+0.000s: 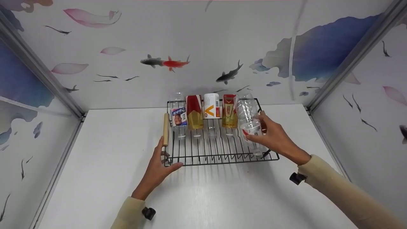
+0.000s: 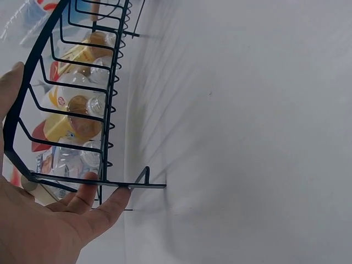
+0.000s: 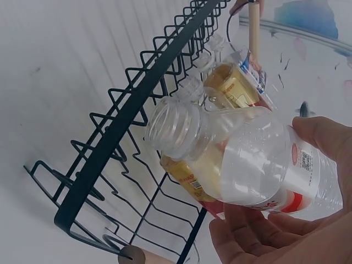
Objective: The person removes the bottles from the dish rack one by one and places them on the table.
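A black wire rack (image 1: 219, 157) stands on the white table (image 1: 105, 165), with a wooden handle (image 1: 165, 128) on its left side. Several bottles lie on it side by side: a small clear one with a blue label (image 1: 179, 117), two red-and-yellow ones (image 1: 194, 111) (image 1: 229, 109), and a white-labelled one (image 1: 211, 106). My right hand (image 1: 268, 135) grips an empty clear bottle (image 1: 249, 117) (image 3: 247, 159) at the rack's right end, its neck toward the front. My left hand (image 1: 159, 163) (image 2: 49, 225) touches the rack's front-left corner, fingers spread and fairly straight, thumb along the front rail.
Walls with painted fish and petals enclose the table on the left, back and right. Metal corner posts (image 1: 44, 79) stand at the back corners. The rack's front rail (image 2: 110, 93) is a zigzag of wire. A second wooden handle end (image 3: 137, 256) shows near my right hand.
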A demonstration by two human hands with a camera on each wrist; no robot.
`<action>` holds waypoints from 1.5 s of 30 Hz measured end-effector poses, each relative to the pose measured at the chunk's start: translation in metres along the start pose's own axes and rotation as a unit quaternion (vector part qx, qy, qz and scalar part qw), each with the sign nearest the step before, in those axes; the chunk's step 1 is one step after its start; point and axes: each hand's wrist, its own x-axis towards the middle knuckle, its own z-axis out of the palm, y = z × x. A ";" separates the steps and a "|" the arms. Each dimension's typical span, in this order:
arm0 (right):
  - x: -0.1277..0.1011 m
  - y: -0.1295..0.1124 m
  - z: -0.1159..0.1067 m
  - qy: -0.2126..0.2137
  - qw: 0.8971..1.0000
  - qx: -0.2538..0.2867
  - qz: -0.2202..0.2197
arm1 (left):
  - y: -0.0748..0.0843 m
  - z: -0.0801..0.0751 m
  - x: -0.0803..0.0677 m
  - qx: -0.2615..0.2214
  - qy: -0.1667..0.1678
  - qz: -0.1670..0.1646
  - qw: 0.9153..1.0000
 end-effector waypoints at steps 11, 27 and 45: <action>-0.011 -0.007 0.009 -0.004 1.000 0.005 -0.019 | -0.001 0.000 -0.001 0.006 -0.001 0.000 1.000; -0.027 -0.020 0.018 -0.018 0.998 0.005 -0.053 | 0.000 -0.010 -0.005 -0.015 0.007 0.048 0.999; -0.037 -0.023 0.030 -0.044 0.993 -0.006 -0.113 | 0.027 -0.028 -0.016 0.064 0.012 0.121 0.990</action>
